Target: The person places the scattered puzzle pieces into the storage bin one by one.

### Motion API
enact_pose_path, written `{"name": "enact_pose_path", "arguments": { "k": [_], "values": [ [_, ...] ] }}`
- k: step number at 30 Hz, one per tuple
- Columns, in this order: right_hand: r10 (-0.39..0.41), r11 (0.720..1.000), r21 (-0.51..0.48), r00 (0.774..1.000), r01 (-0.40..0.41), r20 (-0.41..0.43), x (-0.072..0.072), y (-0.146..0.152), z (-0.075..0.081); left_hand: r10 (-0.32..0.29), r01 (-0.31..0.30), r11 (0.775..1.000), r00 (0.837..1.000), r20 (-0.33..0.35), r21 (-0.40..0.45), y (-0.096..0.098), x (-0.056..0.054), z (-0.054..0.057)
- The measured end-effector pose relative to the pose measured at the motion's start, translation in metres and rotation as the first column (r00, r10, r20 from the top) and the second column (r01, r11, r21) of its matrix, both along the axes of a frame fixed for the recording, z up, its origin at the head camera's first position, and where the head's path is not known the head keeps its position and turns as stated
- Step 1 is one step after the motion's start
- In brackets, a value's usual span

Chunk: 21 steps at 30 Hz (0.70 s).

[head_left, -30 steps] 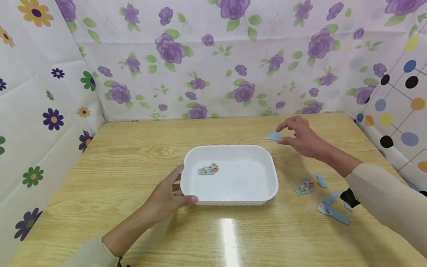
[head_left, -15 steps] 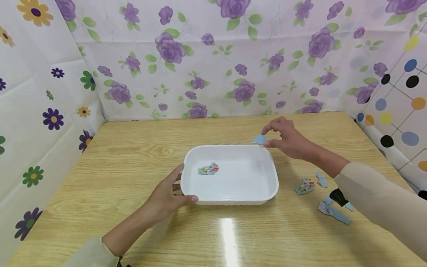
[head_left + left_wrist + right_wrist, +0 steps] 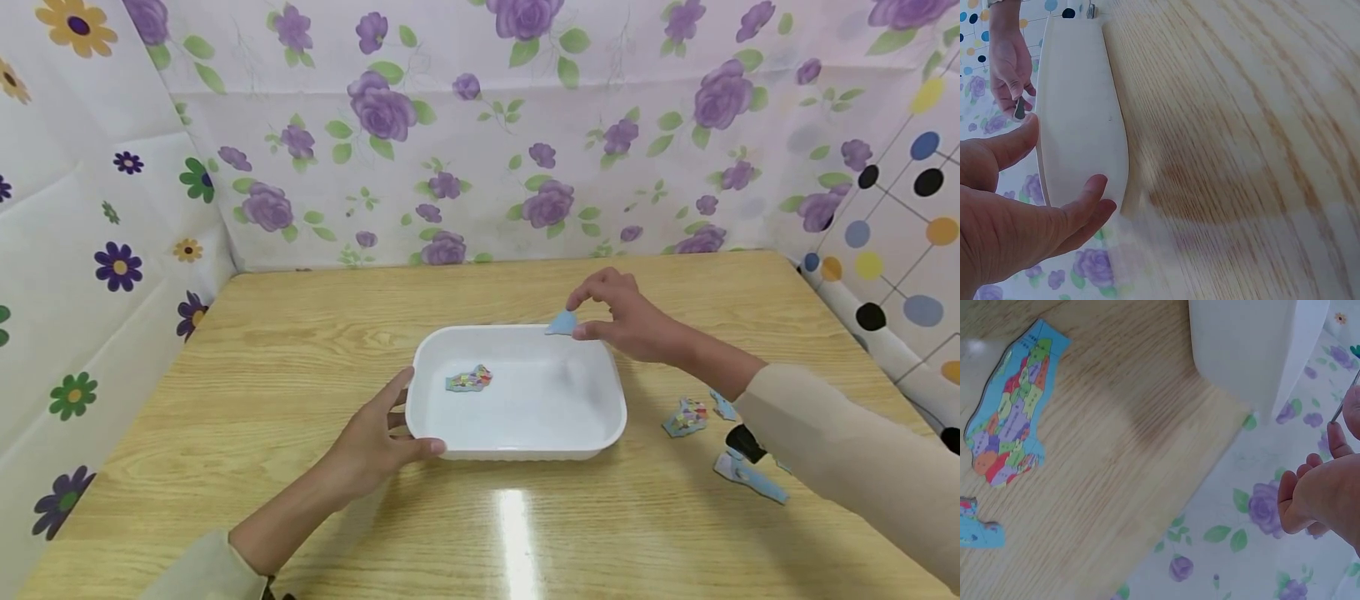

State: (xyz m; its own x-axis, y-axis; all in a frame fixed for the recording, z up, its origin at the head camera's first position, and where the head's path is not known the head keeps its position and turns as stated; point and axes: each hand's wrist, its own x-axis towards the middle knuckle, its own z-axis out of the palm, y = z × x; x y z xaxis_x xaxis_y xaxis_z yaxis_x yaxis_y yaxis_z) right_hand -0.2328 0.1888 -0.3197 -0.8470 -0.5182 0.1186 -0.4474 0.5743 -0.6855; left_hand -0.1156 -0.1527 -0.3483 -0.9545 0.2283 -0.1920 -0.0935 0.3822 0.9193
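A white rectangular plastic tray [image 3: 517, 456] sits mid-table, with one map puzzle piece [image 3: 468, 380] lying inside toward its left end. My left hand [image 3: 371, 450] holds the tray's left end; in the left wrist view its thumb is at the rim and its fingers lie along the outer wall [image 3: 1079, 94]. Between thumb and index finger, my right hand [image 3: 630, 318] pinches a light blue puzzle piece [image 3: 562, 324] over the tray's back rim, toward the right. That piece shows only as a thin edge in the right wrist view.
Right of the tray lie a multicoloured map puzzle piece [image 3: 686, 418], a small blue piece [image 3: 723, 406] and a long blue piece [image 3: 757, 482] with others partly hidden by the right sleeve. Flowered cloth [image 3: 465, 142] stands behind the wooden table [image 3: 315, 317].
My right hand has moved left and slightly nearer with the light blue puzzle piece, from behind the tray's right corner to over its back rim. My left hand and the tray stay put.
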Motion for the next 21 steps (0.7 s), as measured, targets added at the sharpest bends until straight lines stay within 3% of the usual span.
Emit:
{"name": "enact_pose_path", "arguments": {
  "k": [21],
  "values": [
    [0.022, 1.000, -0.012, 0.999, -0.022, 0.043, 0.009, -0.032, -0.007, -0.003, 0.003, 1.000, 1.000, 0.005, 0.012, 0.000, 0.001, 0.000]
  ]
}}
